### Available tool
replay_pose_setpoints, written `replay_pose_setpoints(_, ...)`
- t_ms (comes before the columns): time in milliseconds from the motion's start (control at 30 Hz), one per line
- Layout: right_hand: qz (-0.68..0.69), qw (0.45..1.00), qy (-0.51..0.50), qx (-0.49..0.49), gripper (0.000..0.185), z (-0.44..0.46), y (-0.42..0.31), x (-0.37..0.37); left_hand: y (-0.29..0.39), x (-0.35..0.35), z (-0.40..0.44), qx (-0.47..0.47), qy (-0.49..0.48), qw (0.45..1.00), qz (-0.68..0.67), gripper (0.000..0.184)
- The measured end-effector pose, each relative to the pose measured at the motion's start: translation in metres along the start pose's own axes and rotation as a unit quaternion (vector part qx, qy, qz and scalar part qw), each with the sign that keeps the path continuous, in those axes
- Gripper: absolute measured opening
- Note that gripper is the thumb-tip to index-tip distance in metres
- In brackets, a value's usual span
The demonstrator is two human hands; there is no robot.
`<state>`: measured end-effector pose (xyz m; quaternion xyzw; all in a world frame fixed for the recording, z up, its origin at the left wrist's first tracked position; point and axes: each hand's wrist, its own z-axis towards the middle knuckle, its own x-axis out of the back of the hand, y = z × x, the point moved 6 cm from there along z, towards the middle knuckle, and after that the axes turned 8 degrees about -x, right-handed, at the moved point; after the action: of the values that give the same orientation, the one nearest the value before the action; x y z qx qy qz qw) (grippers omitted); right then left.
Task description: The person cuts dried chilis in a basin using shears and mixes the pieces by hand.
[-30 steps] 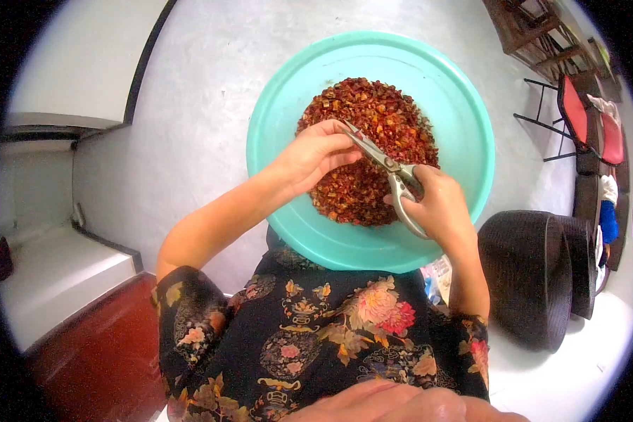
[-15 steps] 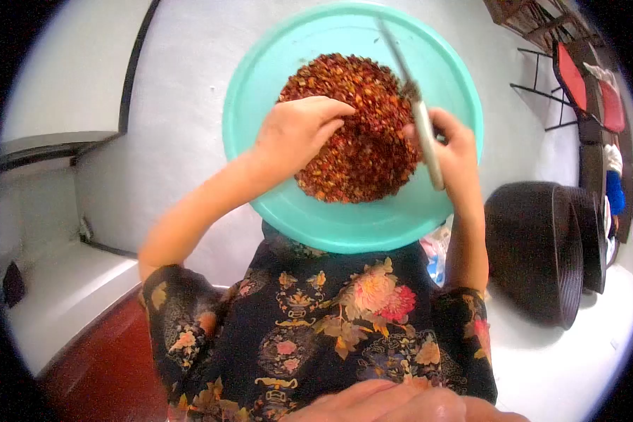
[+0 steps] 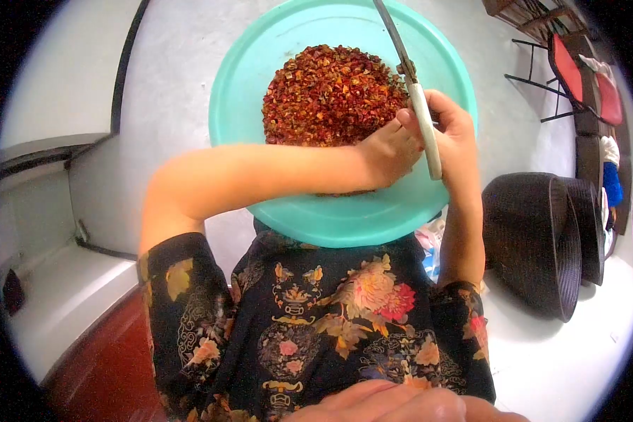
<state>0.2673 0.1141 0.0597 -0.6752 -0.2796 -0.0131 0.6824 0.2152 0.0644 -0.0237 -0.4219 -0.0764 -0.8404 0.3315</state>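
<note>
Pale floor point(image 3: 169, 77) with a big green tub point(image 3: 240, 91) on my side of it

My right hand point(image 3: 455, 133) holds the scissors point(image 3: 429, 144). Its fingers are bent and closed on the handle. The blades point up and a bit to the left, over the tub, to its far edge. I see the scissors from the side, so I cannot tell if the blades are open. My left hand point(image 3: 392, 153) reaches across to the right one. Its fingers are bent, and the tips are right by the handle and the right hand. I cannot tell if they pinch something, or if they touch the handle.

Under my hands is a round pile of little red and brown bits point(image 3: 330, 91). It sits in the middle of the tub. My left arm goes over the near side of the pile and hides some of it. Green tub shows all around the pile, and its near edge is by my black shirt point(image 3: 288, 330), which has pink and gold flowers.

Farther out, two big black baskets point(image 3: 524, 239) are to the right, one behind the other. A bag point(image 3: 431, 250) peeks out between the tub and my right arm. Up at the right is a red chair point(image 3: 566, 67) with thin black legs. Down at the left I see a dark red patch point(image 3: 109, 359).
</note>
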Motion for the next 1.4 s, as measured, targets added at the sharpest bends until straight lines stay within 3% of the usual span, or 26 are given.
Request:
replay_pose_setpoints(133, 0.015, 0.997, 0.007, -0.078, 0.026, -0.001, 0.002, 0.002, 0.020, 0.002, -0.035, -0.105, -0.097, 0.980, -0.139, 0.024)
replay_pose_setpoints(200, 0.016, 0.995, 0.001, -0.097, 0.026, 0.000, 0.005, 0.002, 0.023, 0.026, -0.056, -0.200, -0.150, 0.918, -0.308, 0.017)
replay_pose_setpoints(233, 0.012, 0.995, 0.001, -0.096, 0.026, 0.001, 0.007, 0.002, 0.016, 0.032, -0.061, -0.200, -0.151, 0.918, -0.308, 0.017)
replay_pose_setpoints(300, 0.007, 0.995, 0.001, -0.095, 0.026, 0.001, 0.010, 0.002, 0.014, 0.040, -0.076, -0.323, -0.170, 0.888, -0.281, 0.016)
replay_pose_setpoints(500, -0.028, 0.997, -0.015, -0.069, 0.019, 0.000, 0.010, 0.001, -0.002, 0.059, -0.081, -0.385, -0.110, 0.889, -0.223, 0.014)
replay_pose_setpoints(533, -0.049, 0.996, -0.014, -0.070, 0.019, 0.000, 0.013, 0.002, -0.006, 0.061, -0.078, -0.386, -0.112, 0.889, -0.219, 0.014)
replay_pose_setpoints(600, -0.070, 0.995, -0.014, -0.067, 0.018, 0.000, 0.018, 0.003, -0.017, 0.054, -0.071, -0.343, -0.207, 0.899, -0.178, 0.018)
replay_pose_setpoints(667, -0.071, 0.995, -0.005, -0.067, 0.019, 0.000, 0.019, 0.003, -0.030, 0.066, -0.060, -0.319, -0.199, 0.907, -0.190, 0.018)
replay_pose_setpoints(733, -0.045, 0.996, 0.004, -0.079, 0.026, -0.001, 0.016, 0.003, -0.054, 0.070, -0.047, -0.135, -0.231, 0.934, -0.236, 0.017)
replay_pose_setpoints(767, -0.020, 0.995, 0.013, -0.095, 0.033, -0.002, 0.015, 0.004, -0.068, 0.073, -0.043, -0.032, -0.170, 0.946, -0.273, 0.014)
replay_pose_setpoints(800, -0.018, 0.996, 0.015, -0.088, 0.033, -0.003, 0.015, 0.006, -0.065, 0.077, -0.037, -0.034, -0.171, 0.948, -0.266, 0.014)
replay_pose_setpoints(833, -0.030, 0.995, 0.004, -0.091, 0.033, -0.004, 0.017, 0.007, -0.082, 0.086, -0.034, 0.181, -0.080, 0.920, -0.337, 0.012)
replay_pose_setpoints(867, -0.041, 0.995, -0.007, -0.092, 0.033, -0.005, 0.021, 0.007, -0.099, 0.094, -0.042, 0.385, 0.019, 0.837, -0.388, 0.011)
replay_pose_setpoints(900, -0.041, 0.996, -0.010, -0.074, 0.033, -0.005, 0.023, 0.005, -0.105, 0.090, -0.054, 0.546, 0.025, 0.670, -0.502, 0.013)
replay_pose_setpoints(933, -0.040, 0.997, -0.012, -0.065, 0.033, -0.006, 0.026, 0.005, -0.106, 0.092, -0.055, 0.545, 0.030, 0.675, -0.496, 0.013)
replay_pose_setpoints(1000, -0.073, 0.996, -0.029, -0.041, 0.032, -0.009, 0.023, 0.003, -0.098, 0.076, -0.079, 0.645, 0.268, 0.265, -0.665, 0.017)
replay_pose_setpoints(1033, -0.081, 0.990, -0.055, -0.098, 0.040, -0.012, 0.018, 0.003, -0.099, 0.072, -0.084, 0.621, 0.251, 0.251, -0.698, 0.024)
replay_pose_setpoints(1133, -0.197, 0.977, -0.060, -0.048, 0.050, -0.016, 0.006, -0.005, -0.102, 0.071, -0.090, 0.542, 0.292, 0.236, -0.752, 0.028)
replay_pose_setpoints(1167, -0.218, 0.973, -0.062, -0.044, 0.061, -0.018, 0.000, -0.008, -0.102, 0.071, -0.092, 0.541, 0.296, 0.236, -0.751, 0.028)
replay_pose_setpoints(1367, -0.316, 0.946, -0.024, 0.067, 0.068, -0.018, -0.010, -0.015, -0.105, 0.075, -0.086, 0.569, 0.343, 0.200, -0.720, 0.041)
replay_pose_setpoints(1400, -0.318, 0.946, -0.024, 0.065, 0.068, -0.018, -0.008, -0.015, -0.103, 0.073, -0.083, 0.539, 0.327, 0.183, -0.754, 0.049)
